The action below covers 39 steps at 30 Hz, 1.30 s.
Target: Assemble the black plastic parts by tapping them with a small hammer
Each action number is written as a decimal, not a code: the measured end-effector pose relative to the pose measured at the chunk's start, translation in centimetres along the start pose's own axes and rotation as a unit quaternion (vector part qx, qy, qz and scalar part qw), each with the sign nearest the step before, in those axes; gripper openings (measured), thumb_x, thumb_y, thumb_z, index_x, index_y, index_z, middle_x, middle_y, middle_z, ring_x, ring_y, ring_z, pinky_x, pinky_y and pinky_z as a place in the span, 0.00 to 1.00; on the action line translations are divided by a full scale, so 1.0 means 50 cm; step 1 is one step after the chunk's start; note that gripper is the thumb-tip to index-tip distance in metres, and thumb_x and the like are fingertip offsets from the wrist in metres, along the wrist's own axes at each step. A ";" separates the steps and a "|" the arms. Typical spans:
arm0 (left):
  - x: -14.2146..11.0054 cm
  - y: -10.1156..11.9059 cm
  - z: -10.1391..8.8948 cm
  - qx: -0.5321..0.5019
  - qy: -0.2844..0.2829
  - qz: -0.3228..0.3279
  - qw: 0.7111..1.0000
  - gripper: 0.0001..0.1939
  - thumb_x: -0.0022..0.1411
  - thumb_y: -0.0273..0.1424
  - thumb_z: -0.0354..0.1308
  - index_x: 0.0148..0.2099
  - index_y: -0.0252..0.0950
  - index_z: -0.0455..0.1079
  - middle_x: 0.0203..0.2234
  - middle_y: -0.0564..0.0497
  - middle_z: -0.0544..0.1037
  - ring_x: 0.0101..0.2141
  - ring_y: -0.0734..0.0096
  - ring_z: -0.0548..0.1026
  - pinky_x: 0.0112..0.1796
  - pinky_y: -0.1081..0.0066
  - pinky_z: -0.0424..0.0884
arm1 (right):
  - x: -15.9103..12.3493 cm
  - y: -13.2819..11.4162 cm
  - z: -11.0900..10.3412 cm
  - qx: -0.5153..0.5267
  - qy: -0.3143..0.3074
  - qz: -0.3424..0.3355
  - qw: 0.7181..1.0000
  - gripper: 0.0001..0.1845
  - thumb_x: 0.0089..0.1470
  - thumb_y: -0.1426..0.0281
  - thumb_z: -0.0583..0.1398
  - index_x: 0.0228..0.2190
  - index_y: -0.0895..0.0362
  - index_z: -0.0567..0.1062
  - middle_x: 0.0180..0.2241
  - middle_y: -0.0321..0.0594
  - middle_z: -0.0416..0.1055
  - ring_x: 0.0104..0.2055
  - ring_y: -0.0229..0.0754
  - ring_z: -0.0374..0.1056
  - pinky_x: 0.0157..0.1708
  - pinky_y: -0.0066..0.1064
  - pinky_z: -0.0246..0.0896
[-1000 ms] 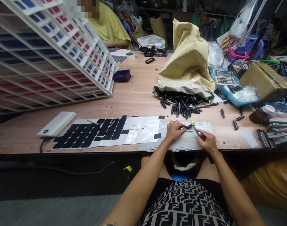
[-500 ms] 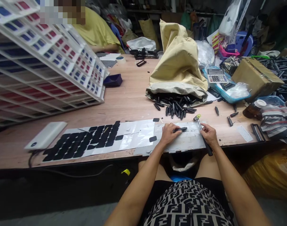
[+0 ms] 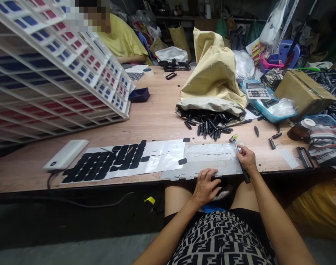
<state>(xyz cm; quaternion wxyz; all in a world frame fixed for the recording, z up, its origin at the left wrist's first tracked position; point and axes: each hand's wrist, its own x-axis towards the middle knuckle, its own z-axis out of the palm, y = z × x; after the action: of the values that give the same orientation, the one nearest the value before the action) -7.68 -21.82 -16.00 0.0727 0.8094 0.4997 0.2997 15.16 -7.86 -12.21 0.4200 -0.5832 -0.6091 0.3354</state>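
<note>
My right hand (image 3: 247,159) is closed round the black handle of a small hammer (image 3: 238,149), whose yellow-green head rests at the far right corner of a grey plate (image 3: 209,159) lying at the table's front edge. My left hand (image 3: 207,186) is below the table edge over my lap, knuckles up and fingers curled down above a bag between my knees. What those fingers hold is hidden. A heap of short black parts (image 3: 209,123) spills from a tan cloth sack (image 3: 214,73) just beyond the plate.
A sheet of black pads (image 3: 115,160) and a white power bank (image 3: 65,154) lie to the left. A tilted white rack (image 3: 46,73) fills the far left. A calculator (image 3: 256,90), a cardboard box (image 3: 303,90) and loose black parts crowd the right. A person in yellow (image 3: 121,40) sits opposite.
My left hand left the plate, where it held a black part under the hammer, and dropped below the table edge to my lap. The hammer head lifted off and now rests at the plate's corner.
</note>
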 end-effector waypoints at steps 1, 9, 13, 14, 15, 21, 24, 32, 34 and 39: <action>0.002 0.005 -0.004 -0.010 0.005 -0.003 1.000 0.11 0.57 0.37 0.69 0.43 0.44 0.79 0.57 0.44 0.72 0.58 0.48 0.65 0.60 0.48 0.59 | 0.000 -0.001 0.000 -0.001 0.000 -0.001 1.000 0.28 0.45 0.63 0.61 0.47 0.61 0.81 0.24 0.31 0.63 0.24 0.34 0.58 0.28 0.27 0.58; 0.224 -0.129 -0.095 -0.098 0.139 -0.268 0.948 0.10 0.66 0.36 0.57 0.43 0.38 0.76 0.36 0.47 0.81 0.39 0.62 0.76 0.44 0.62 0.71 | 0.004 0.008 0.004 -0.012 0.003 -0.004 1.000 0.28 0.45 0.64 0.61 0.48 0.61 0.80 0.24 0.31 0.63 0.23 0.33 0.57 0.27 0.27 0.58; 0.377 -0.278 -0.129 -0.048 0.163 -0.517 0.839 0.11 0.64 0.37 0.56 0.43 0.38 0.77 0.43 0.44 0.81 0.44 0.55 0.77 0.45 0.59 0.72 | 0.004 0.015 0.005 0.006 -0.002 0.001 1.000 0.27 0.46 0.64 0.61 0.48 0.60 0.80 0.24 0.31 0.62 0.23 0.33 0.57 0.26 0.26 0.56; 0.402 -0.306 -0.130 -0.036 0.147 -0.553 0.819 0.11 0.63 0.37 0.57 0.43 0.38 0.77 0.44 0.43 0.81 0.46 0.52 0.77 0.46 0.57 0.71 | 0.003 0.015 0.005 0.012 -0.004 0.004 1.000 0.27 0.45 0.64 0.61 0.47 0.60 0.80 0.24 0.31 0.62 0.23 0.33 0.56 0.26 0.26 0.56; 0.419 -0.329 -0.128 -0.027 0.124 -0.579 0.805 0.12 0.61 0.38 0.59 0.42 0.38 0.77 0.46 0.41 0.81 0.48 0.50 0.77 0.46 0.56 0.71 | 0.003 0.014 0.005 0.017 -0.004 0.006 1.000 0.27 0.45 0.64 0.61 0.47 0.60 0.80 0.24 0.31 0.62 0.23 0.33 0.56 0.26 0.26 0.56; 0.422 -0.395 -0.105 0.013 0.065 -0.615 0.786 0.13 0.52 0.38 0.67 0.38 0.38 0.76 0.48 0.35 0.79 0.52 0.45 0.76 0.49 0.54 0.71 | -0.001 0.007 0.002 0.026 0.001 0.017 1.000 0.26 0.45 0.64 0.61 0.47 0.61 0.80 0.24 0.31 0.62 0.24 0.33 0.56 0.27 0.27 0.57; 0.384 -0.378 -0.113 -0.006 0.104 -0.616 0.781 0.10 0.56 0.38 0.64 0.39 0.39 0.75 0.45 0.40 0.81 0.48 0.48 0.77 0.47 0.56 0.71 | -0.001 0.007 0.003 0.024 0.002 0.020 1.000 0.27 0.45 0.64 0.61 0.47 0.61 0.80 0.24 0.30 0.62 0.23 0.33 0.56 0.26 0.26 0.57; 0.269 -0.157 -0.050 -0.146 0.010 -0.249 0.957 0.07 0.60 0.33 0.64 0.42 0.41 0.76 0.37 0.50 0.80 0.38 0.62 0.74 0.37 0.65 0.70 | 0.000 0.001 0.005 -0.001 0.005 0.003 1.000 0.26 0.45 0.64 0.60 0.46 0.60 0.80 0.24 0.31 0.63 0.23 0.33 0.57 0.27 0.26 0.58; 0.258 -0.127 -0.024 -0.121 -0.025 -0.199 0.972 0.07 0.59 0.33 0.66 0.42 0.41 0.77 0.37 0.50 0.79 0.41 0.60 0.73 0.43 0.62 0.68 | 0.000 0.000 0.005 -0.005 0.003 0.003 1.000 0.26 0.45 0.64 0.60 0.47 0.60 0.80 0.24 0.31 0.63 0.24 0.33 0.57 0.27 0.26 0.58; 0.256 -0.130 0.002 -0.104 -0.036 -0.206 0.972 0.09 0.59 0.35 0.67 0.43 0.42 0.78 0.40 0.51 0.79 0.45 0.60 0.71 0.49 0.60 0.65 | 0.002 0.001 0.003 -0.005 0.001 0.003 1.000 0.27 0.45 0.63 0.61 0.47 0.60 0.80 0.24 0.31 0.63 0.23 0.33 0.57 0.27 0.26 0.58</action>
<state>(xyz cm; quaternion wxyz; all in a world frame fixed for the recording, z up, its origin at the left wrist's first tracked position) -8.48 -7.69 -13.51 0.2348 0.6875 0.6187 0.2990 15.06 -7.76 -12.33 0.4164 -0.5873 -0.6088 0.3332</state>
